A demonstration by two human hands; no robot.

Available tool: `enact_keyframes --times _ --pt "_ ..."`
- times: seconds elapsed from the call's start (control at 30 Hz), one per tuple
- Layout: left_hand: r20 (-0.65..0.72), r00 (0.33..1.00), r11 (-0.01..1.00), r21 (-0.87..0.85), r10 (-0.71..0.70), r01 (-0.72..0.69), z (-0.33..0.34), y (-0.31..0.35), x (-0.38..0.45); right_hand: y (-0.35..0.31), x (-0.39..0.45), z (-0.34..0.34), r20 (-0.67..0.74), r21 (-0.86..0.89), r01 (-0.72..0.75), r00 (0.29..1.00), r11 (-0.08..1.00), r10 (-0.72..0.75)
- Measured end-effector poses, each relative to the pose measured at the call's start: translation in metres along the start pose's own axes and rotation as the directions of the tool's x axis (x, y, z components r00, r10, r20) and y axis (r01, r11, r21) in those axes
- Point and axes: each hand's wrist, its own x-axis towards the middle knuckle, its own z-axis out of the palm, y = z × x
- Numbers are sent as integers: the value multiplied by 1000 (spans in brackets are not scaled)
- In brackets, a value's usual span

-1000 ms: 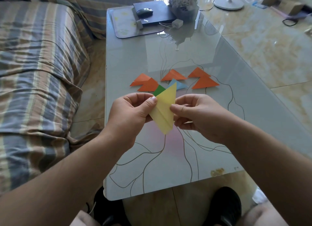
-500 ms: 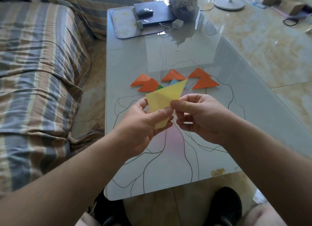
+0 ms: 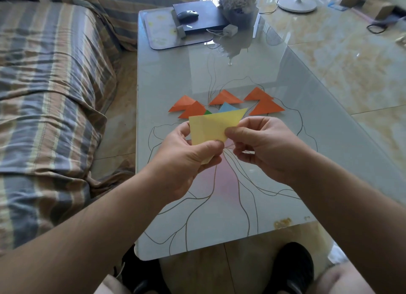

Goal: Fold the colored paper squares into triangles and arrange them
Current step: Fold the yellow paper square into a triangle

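The left hand (image 3: 186, 159) pinches the lower part of the yellow paper (image 3: 212, 127) between thumb and fingers. The right hand (image 3: 261, 144) pinches its right edge. The paper is held in the air above the middle of the glass table (image 3: 307, 162); its long axis runs left to right, and its sharp corner points right and away. Five orange triangles (image 3: 226, 98) lie beyond it, with blue paper (image 3: 226, 107) and green paper (image 3: 207, 112) partly hidden.

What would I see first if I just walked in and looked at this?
First the yellow paper, pinched by the left hand and right hand above the glass table. Behind it, five orange triangles lie in a row on the table, with blue and green bits peeking out.
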Motion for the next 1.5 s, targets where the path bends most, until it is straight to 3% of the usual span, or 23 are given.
enact_keyframes --times 0.53,0.77,0.93,1.2,1.33,1.5 --pt "4 998 986 157 58 -58 -5 2 -1 -5 3 -7 -93 135 -6 995 991 18" --pt "7 997 977 202 71 -71 -10 4 2 -10 6 -16 -210 203 -19 976 979 63" --pt "-30 998 981 189 60 -53 -18 6 5 -14 10 -24 -307 109 15 952 994 19" --pt "97 995 916 396 32 -68 -15 5 0 -8 2 -13 -39 -213 -48 998 976 40" --pt "-39 997 964 258 73 -60 -20 9 6 -8 3 -17 -45 -238 -62 998 969 53" --pt "-107 988 990 104 110 -99 -23 9 10 -5 -2 -10 128 -338 -119 977 934 170"
